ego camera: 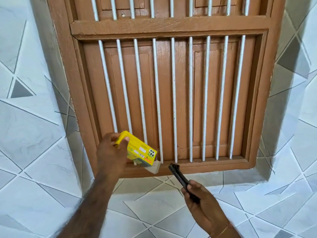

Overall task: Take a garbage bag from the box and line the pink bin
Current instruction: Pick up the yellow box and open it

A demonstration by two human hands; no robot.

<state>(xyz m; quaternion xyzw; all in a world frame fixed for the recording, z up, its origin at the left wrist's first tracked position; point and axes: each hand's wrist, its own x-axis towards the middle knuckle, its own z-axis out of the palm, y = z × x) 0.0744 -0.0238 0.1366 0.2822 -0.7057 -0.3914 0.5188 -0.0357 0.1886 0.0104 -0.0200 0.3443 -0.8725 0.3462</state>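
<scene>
Left hand (109, 155) raised, fingers clamping yellow box (139, 150) (flap open); right hand (204, 203) gripping folded black bag (178, 176)

A brown wooden window (171, 83) with white vertical bars (174, 100) fills the centre and top of the frame, set in a wall of white tiles (34, 134) with grey lines. Low and left of centre, the left hand (111, 157) grips a yellow box (139, 150), tilted, its open flap end pointing down toward the sill. At lower right, the right hand (204, 208) holds a folded black bag (178, 176), which sticks up toward the box.
</scene>
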